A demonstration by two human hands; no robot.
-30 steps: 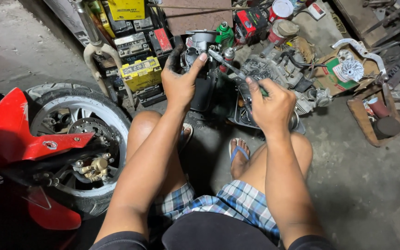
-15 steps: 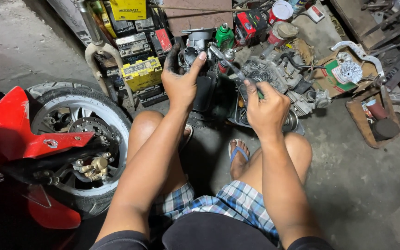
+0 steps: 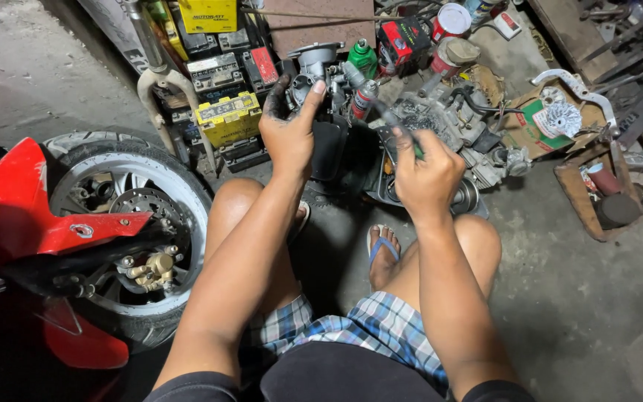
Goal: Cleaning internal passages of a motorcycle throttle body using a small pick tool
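My left hand [image 3: 289, 128], fingers smeared with black grease, grips a grey metal carburettor [image 3: 311, 71] and holds it up in front of me. My right hand [image 3: 426, 175] is closed around the handle of a screwdriver [image 3: 388, 119] whose shaft slants up and left toward the carburettor. The tip is lost among the parts behind it. Both hands are over a dark engine block [image 3: 440, 126] on the floor, just beyond my knees.
A motorcycle front wheel [image 3: 132, 223] with red fender [image 3: 27, 208] stands at left. Stacked batteries [image 3: 226, 119], a green bottle [image 3: 364, 58], cans and a red box lie behind. Cardboard box with a fan part [image 3: 560, 119] at right. My sandalled foot [image 3: 382, 249] rests on the concrete.
Both hands have shifted slightly; the left hand has raised the carburettor a little and the right hand has drawn closer with the screwdriver.
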